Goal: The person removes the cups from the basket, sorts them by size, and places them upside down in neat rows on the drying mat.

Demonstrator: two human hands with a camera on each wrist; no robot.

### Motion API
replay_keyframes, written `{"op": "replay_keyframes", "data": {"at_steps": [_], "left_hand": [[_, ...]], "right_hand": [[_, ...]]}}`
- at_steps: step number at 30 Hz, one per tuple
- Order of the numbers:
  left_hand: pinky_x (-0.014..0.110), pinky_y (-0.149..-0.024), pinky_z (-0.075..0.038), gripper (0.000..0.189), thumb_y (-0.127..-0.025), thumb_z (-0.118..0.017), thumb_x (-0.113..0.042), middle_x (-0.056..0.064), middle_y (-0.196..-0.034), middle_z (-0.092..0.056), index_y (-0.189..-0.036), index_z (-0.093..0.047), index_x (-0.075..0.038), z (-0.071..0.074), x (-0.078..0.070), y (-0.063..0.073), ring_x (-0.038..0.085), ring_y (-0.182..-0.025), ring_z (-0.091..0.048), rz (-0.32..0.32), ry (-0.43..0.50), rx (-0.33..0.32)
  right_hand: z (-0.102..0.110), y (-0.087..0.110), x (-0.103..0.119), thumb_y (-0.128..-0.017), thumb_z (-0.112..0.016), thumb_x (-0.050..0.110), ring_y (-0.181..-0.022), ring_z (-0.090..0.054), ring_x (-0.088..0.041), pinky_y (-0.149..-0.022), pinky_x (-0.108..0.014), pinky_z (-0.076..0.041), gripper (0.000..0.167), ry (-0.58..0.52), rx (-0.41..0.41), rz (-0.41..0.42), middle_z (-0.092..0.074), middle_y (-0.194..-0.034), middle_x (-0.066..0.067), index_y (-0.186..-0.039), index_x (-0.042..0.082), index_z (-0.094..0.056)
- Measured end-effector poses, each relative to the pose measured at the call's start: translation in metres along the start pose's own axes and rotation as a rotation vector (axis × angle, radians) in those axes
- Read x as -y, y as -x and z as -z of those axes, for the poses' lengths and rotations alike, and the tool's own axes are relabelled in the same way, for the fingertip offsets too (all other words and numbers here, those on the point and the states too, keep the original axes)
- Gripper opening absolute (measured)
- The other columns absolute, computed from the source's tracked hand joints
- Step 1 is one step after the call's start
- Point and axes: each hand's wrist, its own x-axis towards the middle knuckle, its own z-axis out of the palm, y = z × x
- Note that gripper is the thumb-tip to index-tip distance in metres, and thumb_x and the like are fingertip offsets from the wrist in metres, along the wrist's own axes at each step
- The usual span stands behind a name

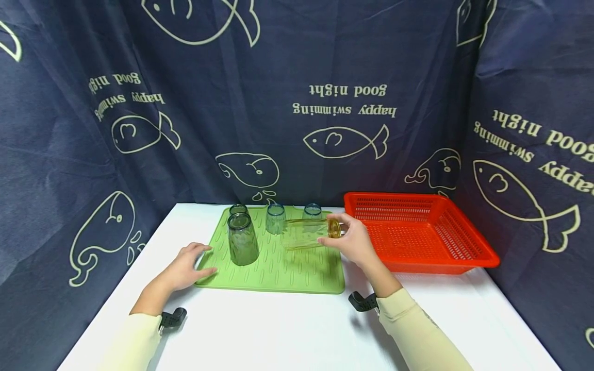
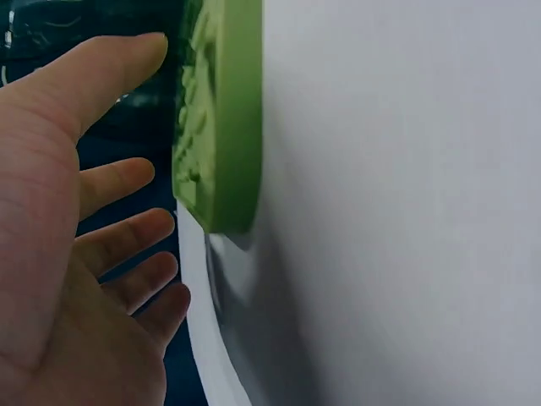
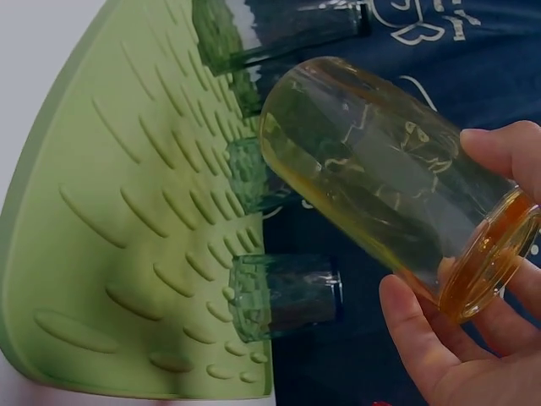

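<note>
My right hand [image 1: 355,239] grips a yellow glass [image 1: 303,234] round its thick amber base, thumb on one side and fingers on the other. The glass lies sideways over the right part of a green drying mat [image 1: 278,275], its wide end pointing left. In the right wrist view the glass [image 3: 363,169] is seen tilted, with the base in the fingers. Beside the mat's left edge is my left hand [image 1: 185,265], fingers spread and holding nothing. Nearest to it, a tall bluish glass [image 1: 243,245] stands on the mat.
Along the mat's back stand smaller blue glasses: one at the middle [image 1: 276,220], one at the right [image 1: 312,210], and another partly hidden behind the tall glass. A red plastic basket [image 1: 445,265] sits at the right. Dark fish-print cloth [image 1: 278,103] hangs around the white table [image 1: 278,330].
</note>
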Motion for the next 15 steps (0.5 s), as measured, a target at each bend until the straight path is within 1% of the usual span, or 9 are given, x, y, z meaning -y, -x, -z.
{"op": "replay_keyframes", "data": {"at_steps": [4, 9, 12, 15], "left_hand": [[0.071, -0.110, -0.039, 0.078, -0.087, -0.079, -0.044, 0.032, -0.143, -0.048, -0.142, -0.053, 0.006, 0.000, 0.005, -0.001, 0.055, -0.134, -0.041, 0.033, -0.024, 0.050], [0.073, -0.112, -0.035, 0.089, -0.086, -0.078, -0.051, 0.036, -0.151, -0.040, -0.146, -0.048, 0.006, 0.000, 0.007, -0.002, 0.059, -0.140, -0.032, 0.078, -0.041, 0.115], [0.074, -0.113, -0.033, 0.093, -0.085, -0.077, -0.054, 0.037, -0.153, -0.037, -0.148, -0.045, 0.006, 0.001, 0.008, -0.003, 0.060, -0.142, -0.031, 0.088, -0.058, 0.136], [0.074, -0.114, -0.032, 0.096, -0.085, -0.076, -0.057, 0.038, -0.155, -0.035, -0.150, -0.044, 0.005, 0.001, 0.006, -0.003, 0.060, -0.143, -0.031, 0.084, -0.082, 0.150]], "right_hand": [[-0.001, -0.003, 0.000, -0.074, -0.094, 0.024, -0.095, -0.067, -0.028, -0.071, -0.030, -0.058, 0.061, 0.019, -0.009, 0.007, -0.072, -0.117, -0.011, -0.128, 0.014, -0.069], [-0.003, -0.007, 0.000, -0.073, -0.094, 0.025, -0.096, -0.064, -0.028, -0.075, -0.033, -0.057, 0.060, 0.064, -0.024, 0.027, -0.072, -0.122, -0.011, -0.127, 0.014, -0.070], [-0.005, -0.010, -0.001, -0.073, -0.094, 0.025, -0.096, -0.064, -0.026, -0.077, -0.033, -0.056, 0.059, 0.087, -0.031, 0.037, -0.072, -0.124, -0.009, -0.126, 0.015, -0.070], [-0.006, -0.011, 0.000, -0.073, -0.094, 0.025, -0.095, -0.064, -0.025, -0.076, -0.032, -0.056, 0.057, 0.100, -0.038, 0.043, -0.073, -0.122, -0.008, -0.125, 0.015, -0.071]]}}
